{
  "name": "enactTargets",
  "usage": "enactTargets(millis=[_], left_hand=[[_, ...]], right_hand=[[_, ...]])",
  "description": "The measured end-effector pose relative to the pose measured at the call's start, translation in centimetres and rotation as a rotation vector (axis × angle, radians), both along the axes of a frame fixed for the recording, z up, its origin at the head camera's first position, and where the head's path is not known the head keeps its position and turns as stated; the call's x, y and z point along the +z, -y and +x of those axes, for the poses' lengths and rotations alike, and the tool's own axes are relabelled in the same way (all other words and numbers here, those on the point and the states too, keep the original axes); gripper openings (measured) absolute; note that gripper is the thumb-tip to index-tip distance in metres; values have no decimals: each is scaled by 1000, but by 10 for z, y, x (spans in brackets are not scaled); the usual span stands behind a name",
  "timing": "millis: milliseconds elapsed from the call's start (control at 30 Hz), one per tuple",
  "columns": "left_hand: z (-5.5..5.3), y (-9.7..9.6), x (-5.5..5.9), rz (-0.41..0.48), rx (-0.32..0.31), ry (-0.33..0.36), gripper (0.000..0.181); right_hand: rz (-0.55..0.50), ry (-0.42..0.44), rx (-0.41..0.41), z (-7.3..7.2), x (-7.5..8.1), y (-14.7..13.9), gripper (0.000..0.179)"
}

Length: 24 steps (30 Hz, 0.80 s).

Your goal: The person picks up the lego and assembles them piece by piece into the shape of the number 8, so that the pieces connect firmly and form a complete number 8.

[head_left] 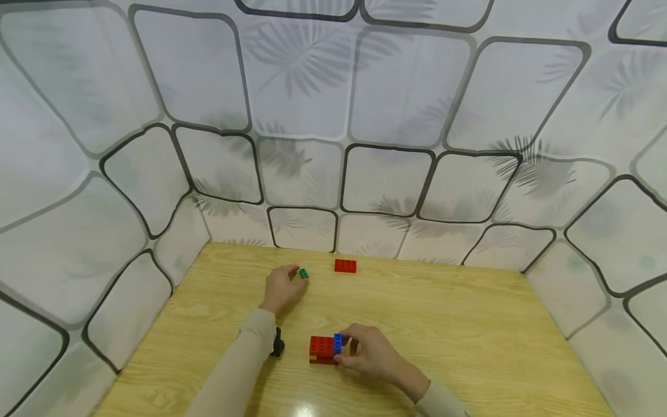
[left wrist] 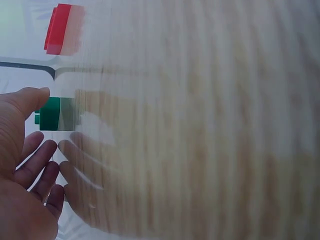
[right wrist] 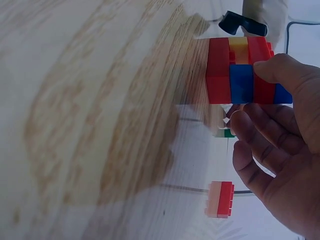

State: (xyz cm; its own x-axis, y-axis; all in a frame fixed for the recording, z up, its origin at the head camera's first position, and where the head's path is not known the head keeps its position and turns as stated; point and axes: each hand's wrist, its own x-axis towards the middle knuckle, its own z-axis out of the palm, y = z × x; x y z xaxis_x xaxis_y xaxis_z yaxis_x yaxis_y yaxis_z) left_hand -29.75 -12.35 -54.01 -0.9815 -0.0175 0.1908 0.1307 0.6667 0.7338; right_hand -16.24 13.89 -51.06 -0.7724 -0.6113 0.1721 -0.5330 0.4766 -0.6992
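A small green toy brick [head_left: 304,273] stands on the table with its studs up. My left hand [head_left: 283,288] is around it, the thumb on one side and the curved fingers on the other; gaps show beside the brick in the left wrist view. Nearer the front is a stack of toy bricks [right wrist: 218,70]: red at the bottom, yellow and blue in the middle, red above. A blue brick [head_left: 337,343] tops its right end. My right hand [head_left: 377,352] pinches that end, its thumb against the stack's side and its fingers partly hidden behind.
A loose red brick [head_left: 345,266] lies at the back of the wooden table [head_left: 443,324], right of the green one. Patterned cloth walls [head_left: 388,179] enclose the back and both sides. A black wrist device [head_left: 278,343] is on the left forearm.
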Motion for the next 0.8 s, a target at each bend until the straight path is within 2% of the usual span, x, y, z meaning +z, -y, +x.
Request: enactTargets(millis=[500,800], left_hand=[[-3,0,-1,-52,6,-3,47],[-3,-1,0,-40,5,-20,43]], right_hand=[[15,22,-4,-2,0,0,35],[21,41,-15,0,1,0,35]])
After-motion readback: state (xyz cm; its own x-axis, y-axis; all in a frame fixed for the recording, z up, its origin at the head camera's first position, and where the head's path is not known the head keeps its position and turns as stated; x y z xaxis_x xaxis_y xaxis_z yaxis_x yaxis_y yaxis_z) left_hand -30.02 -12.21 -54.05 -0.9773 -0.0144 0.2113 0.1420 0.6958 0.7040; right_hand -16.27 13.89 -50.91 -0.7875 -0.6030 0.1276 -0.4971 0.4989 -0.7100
